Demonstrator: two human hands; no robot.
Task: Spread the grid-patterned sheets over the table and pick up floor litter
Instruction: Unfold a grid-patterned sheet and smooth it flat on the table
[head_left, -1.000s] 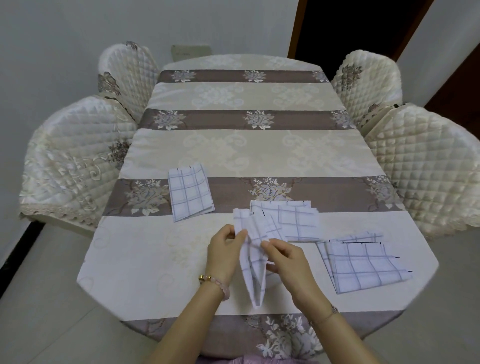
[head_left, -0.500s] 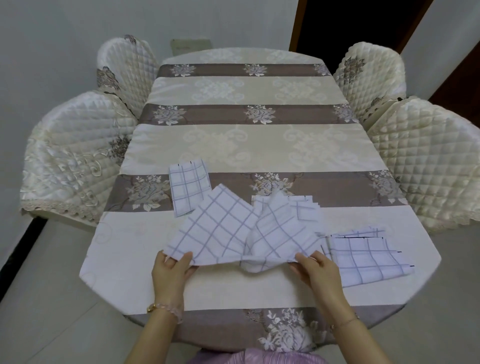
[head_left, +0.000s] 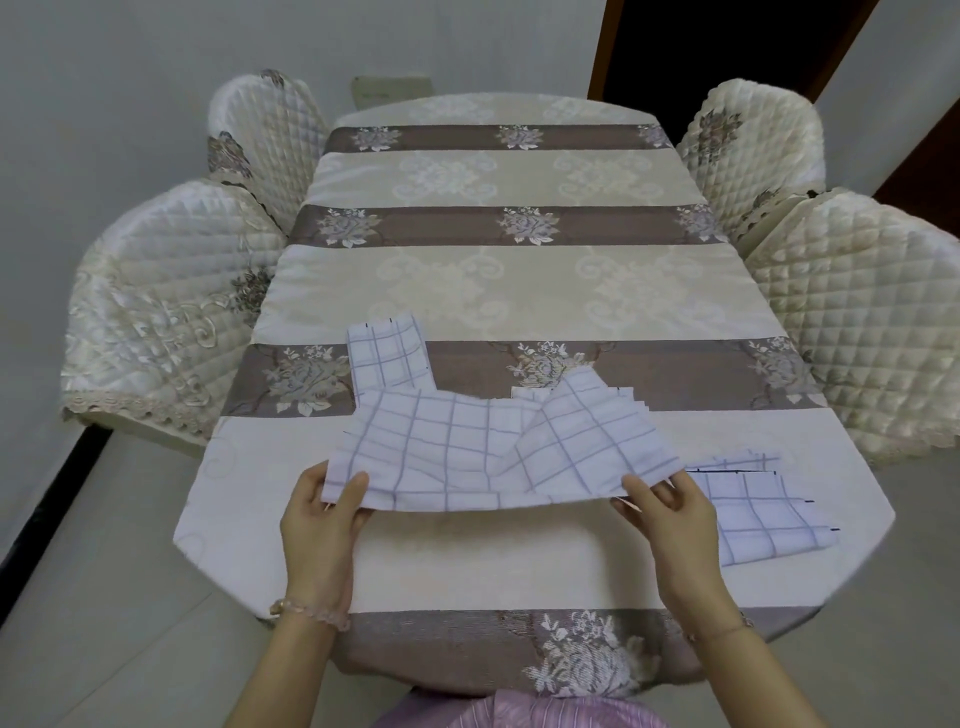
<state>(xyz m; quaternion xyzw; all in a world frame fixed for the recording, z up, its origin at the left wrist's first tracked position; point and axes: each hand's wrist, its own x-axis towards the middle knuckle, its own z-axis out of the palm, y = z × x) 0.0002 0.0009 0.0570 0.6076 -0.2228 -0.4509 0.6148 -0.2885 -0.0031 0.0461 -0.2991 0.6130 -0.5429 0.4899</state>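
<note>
A white sheet with a blue grid (head_left: 467, 452) hangs stretched wide just above the table's near end. My left hand (head_left: 322, 514) pinches its near left corner, and my right hand (head_left: 670, 514) pinches its near right corner. The sheet's far right part still has a raised fold. A folded grid sheet (head_left: 387, 358) lies on the table behind it at the left. Another folded stack (head_left: 758, 519) lies at the near right, and a further folded one peeks out behind the held sheet (head_left: 631, 397).
The table (head_left: 519, 280) wears a cream and mauve striped floral cloth. Quilted cream chairs stand at the left (head_left: 171, 312) and right (head_left: 862, 322), with two more farther back. Pale floor (head_left: 104, 597) shows on both sides. A dark doorway is at the back right.
The sheet went from a narrow folded bundle between my hands to an unfolded sheet. My hands have moved apart to its corners and pulled it flatter and wider.
</note>
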